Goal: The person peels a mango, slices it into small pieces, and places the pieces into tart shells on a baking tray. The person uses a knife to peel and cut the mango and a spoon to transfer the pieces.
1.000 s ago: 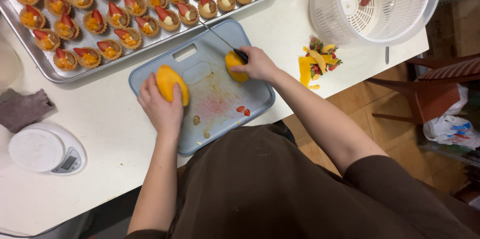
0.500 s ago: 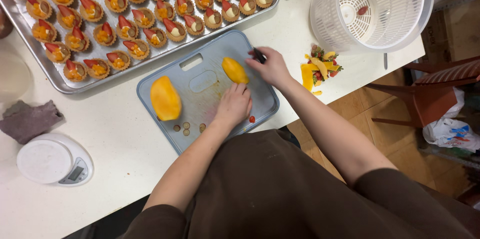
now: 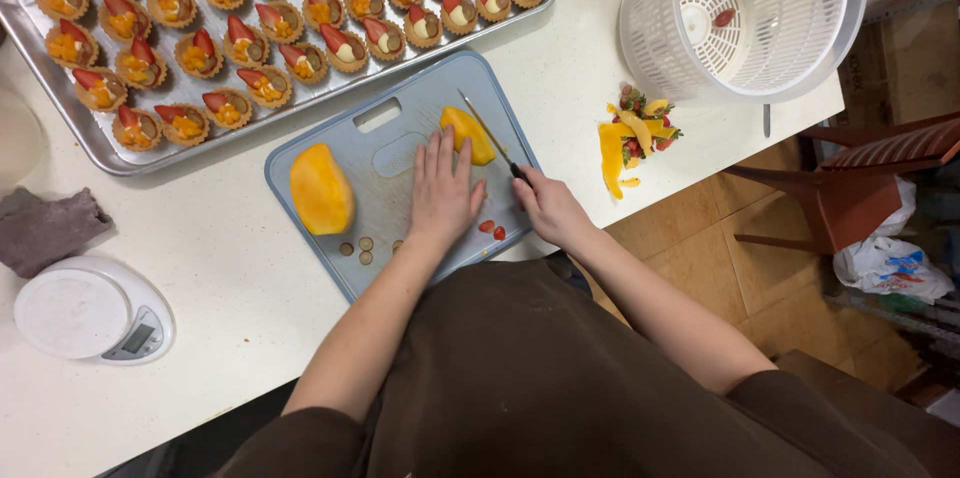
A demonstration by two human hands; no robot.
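A grey-blue cutting board (image 3: 400, 113) lies on the white counter. My left hand (image 3: 442, 188) rests flat on the board, its fingertips against a small piece of yellow mango (image 3: 468, 134). My right hand (image 3: 548, 206) grips the black handle of a thin knife (image 3: 487, 134), whose blade lies along the right side of that piece. A larger mango half (image 3: 321, 188) sits alone at the left end of the board. Small red and brown fruit bits lie near the board's front edge.
A metal tray (image 3: 140, 153) of fruit tartlets stands behind the board. A white salad spinner (image 3: 745, 13) is at the right, with a heap of mango peel and scraps (image 3: 632, 133) beside it. A kitchen scale (image 3: 85, 313) and grey cloth (image 3: 45, 228) lie left.
My left hand let go of the large mango half and moved right onto the small piece. My right hand drew back toward me with the knife, off the small piece.
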